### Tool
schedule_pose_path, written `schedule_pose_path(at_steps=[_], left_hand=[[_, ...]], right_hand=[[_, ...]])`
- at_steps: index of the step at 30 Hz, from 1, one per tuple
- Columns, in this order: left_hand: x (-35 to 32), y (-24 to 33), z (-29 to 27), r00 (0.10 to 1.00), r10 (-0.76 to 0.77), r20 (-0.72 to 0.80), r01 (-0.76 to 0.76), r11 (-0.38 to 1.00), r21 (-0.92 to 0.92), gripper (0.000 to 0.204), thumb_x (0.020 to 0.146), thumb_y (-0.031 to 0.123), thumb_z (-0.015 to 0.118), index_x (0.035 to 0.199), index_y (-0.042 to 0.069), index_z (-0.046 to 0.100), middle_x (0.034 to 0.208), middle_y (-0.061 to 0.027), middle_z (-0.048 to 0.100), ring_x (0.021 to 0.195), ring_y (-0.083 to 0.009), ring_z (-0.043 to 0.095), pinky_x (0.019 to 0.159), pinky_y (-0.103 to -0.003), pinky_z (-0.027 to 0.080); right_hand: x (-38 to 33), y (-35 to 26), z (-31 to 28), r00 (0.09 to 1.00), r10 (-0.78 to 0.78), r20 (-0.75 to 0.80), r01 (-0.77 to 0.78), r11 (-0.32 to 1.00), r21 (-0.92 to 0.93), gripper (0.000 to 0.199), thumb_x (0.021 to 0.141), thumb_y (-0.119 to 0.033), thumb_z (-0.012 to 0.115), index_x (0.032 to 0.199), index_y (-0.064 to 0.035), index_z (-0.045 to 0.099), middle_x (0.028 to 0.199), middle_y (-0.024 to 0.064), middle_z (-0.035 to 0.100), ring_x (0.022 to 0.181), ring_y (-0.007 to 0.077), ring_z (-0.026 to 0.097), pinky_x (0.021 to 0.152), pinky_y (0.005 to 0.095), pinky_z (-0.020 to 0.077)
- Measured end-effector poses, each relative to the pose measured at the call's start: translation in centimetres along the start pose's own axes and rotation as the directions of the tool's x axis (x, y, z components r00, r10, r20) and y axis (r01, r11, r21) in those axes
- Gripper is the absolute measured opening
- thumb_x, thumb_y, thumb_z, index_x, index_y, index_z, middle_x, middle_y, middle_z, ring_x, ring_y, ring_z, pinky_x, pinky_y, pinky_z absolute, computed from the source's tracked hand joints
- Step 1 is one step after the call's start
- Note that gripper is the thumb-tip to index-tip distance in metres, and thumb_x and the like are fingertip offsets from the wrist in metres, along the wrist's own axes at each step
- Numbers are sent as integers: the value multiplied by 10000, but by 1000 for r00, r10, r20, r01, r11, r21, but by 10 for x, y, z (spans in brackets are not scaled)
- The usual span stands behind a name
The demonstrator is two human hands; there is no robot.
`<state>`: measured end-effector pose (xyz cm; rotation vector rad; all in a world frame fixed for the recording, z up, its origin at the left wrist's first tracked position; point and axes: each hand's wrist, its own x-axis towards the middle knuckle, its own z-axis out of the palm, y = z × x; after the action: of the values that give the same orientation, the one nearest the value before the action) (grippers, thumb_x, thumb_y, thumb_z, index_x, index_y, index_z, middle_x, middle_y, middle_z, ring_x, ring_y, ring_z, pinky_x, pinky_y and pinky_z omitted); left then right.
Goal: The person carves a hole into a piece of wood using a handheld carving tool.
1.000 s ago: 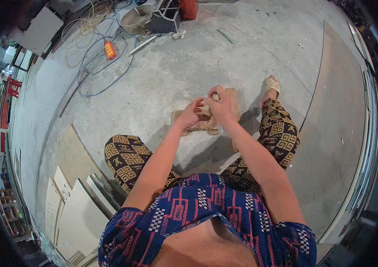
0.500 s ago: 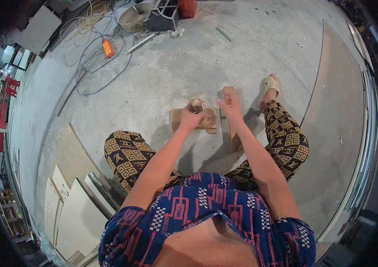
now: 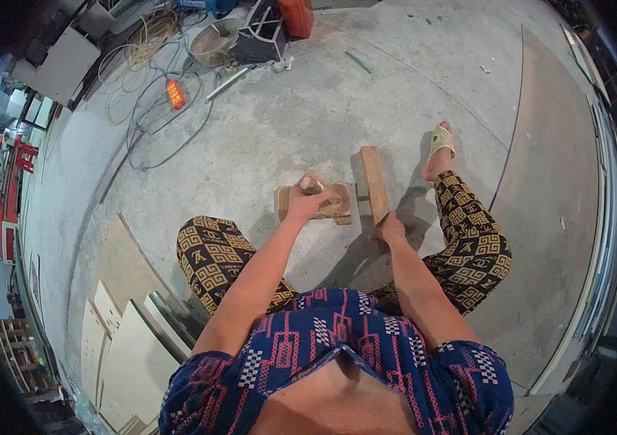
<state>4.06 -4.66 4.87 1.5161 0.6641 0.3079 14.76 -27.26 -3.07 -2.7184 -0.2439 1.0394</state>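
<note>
My left hand (image 3: 302, 206) is closed round a short upright piece of wood (image 3: 312, 183), whose rough pale end faces up. Beneath it a flat wooden board (image 3: 337, 201) with a worn surface lies on the concrete floor, partly covered by that hand. To the right, a long squared wooden bar (image 3: 373, 177) points away from me. My right hand (image 3: 391, 229) grips the bar's near end, with some fingers hidden under or behind it. Whether the bar's far end touches the floor, I cannot tell.
A blue cable with an orange power strip (image 3: 175, 94) lies at the far left. A bucket (image 3: 214, 42) and a black frame (image 3: 261, 36) stand behind. Cut panels (image 3: 130, 362) lean at the near left; a large sheet (image 3: 551, 181) lies at the right.
My right hand has moved toward me, from the bar's far part to its near end, and closed there. My left hand still holds the upright wood, now tilted slightly and a little further left.
</note>
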Motion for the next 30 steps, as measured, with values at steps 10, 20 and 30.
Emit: schedule_pose_path(at_steps=[10, 20, 30], left_hand=[[9, -12, -15, 994, -111, 5, 111, 992, -56, 307, 684, 14, 731, 938, 63, 565, 815, -36, 597, 748, -135, 600, 586, -289, 524], [8, -16, -5, 993, -23, -119, 21, 1000, -24, 248, 660, 97, 722, 870, 43, 600, 767, -32, 602, 657, -111, 562, 589, -295, 477], [22, -36, 2, 991, 133, 19, -129, 982, -136, 317, 689, 113, 703, 991, 36, 643, 874, -64, 679, 812, -155, 634, 724, -298, 492]], right_hand=[[9, 1, -9, 995, -23, 93, -51, 696, 717, 586, 696, -127, 670, 1198, 66, 438, 978, 218, 599, 912, 329, 594, 765, 389, 469], [-97, -72, -120, 921, -378, -98, 335, 634, 697, 662, 584, -154, 760, 1145, 51, 473, 975, 127, 583, 854, 226, 576, 765, 343, 443], [-158, -85, -166, 701, -710, -66, 684, 696, -217, 618, 600, -304, 689, 1077, -8, 431, 923, 216, 583, 885, 393, 587, 751, 438, 475]])
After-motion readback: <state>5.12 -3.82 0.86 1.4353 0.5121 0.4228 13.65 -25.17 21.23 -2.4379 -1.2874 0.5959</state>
